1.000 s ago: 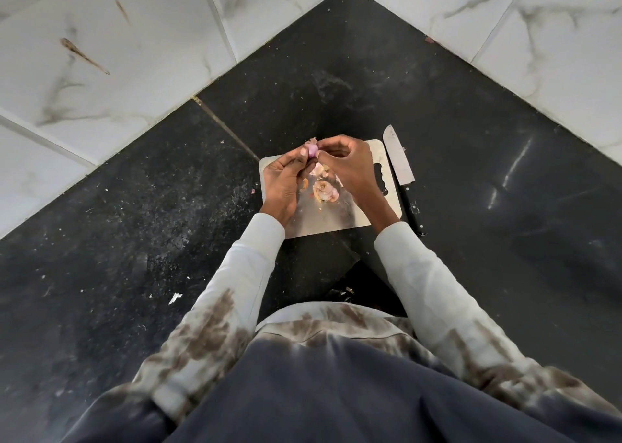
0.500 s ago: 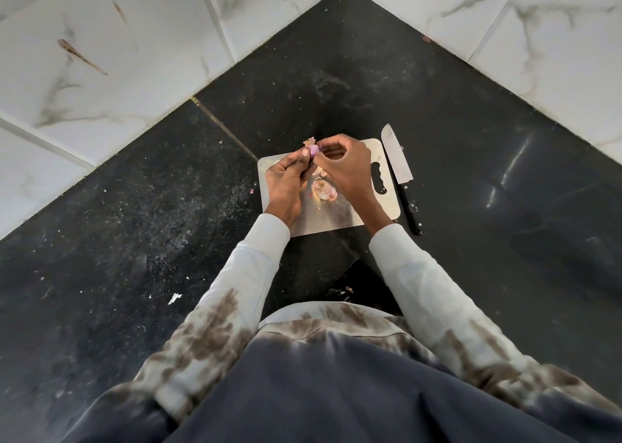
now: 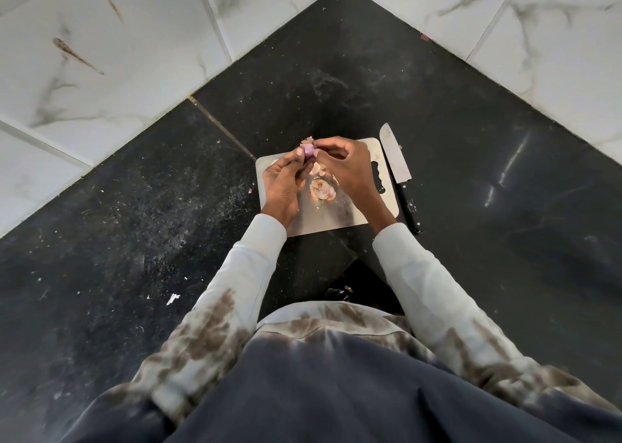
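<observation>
Hands: we've got the left hand (image 3: 284,180) and right hand (image 3: 343,163) close together, fingertips meeting.
Grip: both pinch a small purple bulb (image 3: 308,149), left fingers from below, right fingers from the side.
Position: we see it held up over the far edge of the steel cutting board (image 3: 336,222), which lies flat on the dark counter (image 3: 471,173).
Scraps: a pale heap of skins (image 3: 322,189) sits on the board between the wrists.
Blade: the knife (image 3: 395,158) lies just right of the board, apart from both hands.

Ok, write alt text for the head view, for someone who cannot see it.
A person's left hand and right hand pinch a small purple onion above a pale cutting board scattered with peelings. A knife lies on the dark stone surface by the board's right edge.
</observation>
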Demonstrator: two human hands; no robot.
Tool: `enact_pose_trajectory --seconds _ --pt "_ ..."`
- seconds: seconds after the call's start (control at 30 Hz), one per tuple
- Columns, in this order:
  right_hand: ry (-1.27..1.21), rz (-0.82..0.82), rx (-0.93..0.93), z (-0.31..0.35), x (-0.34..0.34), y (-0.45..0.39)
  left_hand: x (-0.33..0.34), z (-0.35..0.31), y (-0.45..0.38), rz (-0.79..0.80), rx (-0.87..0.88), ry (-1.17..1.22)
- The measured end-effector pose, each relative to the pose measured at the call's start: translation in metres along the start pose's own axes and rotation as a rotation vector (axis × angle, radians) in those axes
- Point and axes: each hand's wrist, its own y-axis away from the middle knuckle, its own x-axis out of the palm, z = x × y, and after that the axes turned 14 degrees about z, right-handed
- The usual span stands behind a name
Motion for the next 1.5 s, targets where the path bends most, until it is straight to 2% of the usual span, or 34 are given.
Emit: enact_pose_trajectory --seconds 0.47,0.7,1.07,1.3,1.5 --pt "0.098 -0.113 0.032 0.000 0.005 -0.007 0.005 -0.005 0.006 0.054 -0.004 -0.087" --pt "0.053 -0.112 0.089 -0.005 0.007 -0.001 0.001 -0.001 0.004 0.079 -0.011 -0.136" --pt "-0.027 -0.043 0.025 -0.002 -0.005 -0.001 -0.006 0.001 -0.006 0.083 0.019 -0.168" --pt "0.034 -0.067 0.020 -0.003 -0.002 -0.003 -0.012 0.001 -0.007 0.112 0.090 -0.319" --pt "0.093 -0.083 0.025 -0.002 0.001 -0.002 -0.010 0.003 -0.005 0.093 0.085 -0.431"
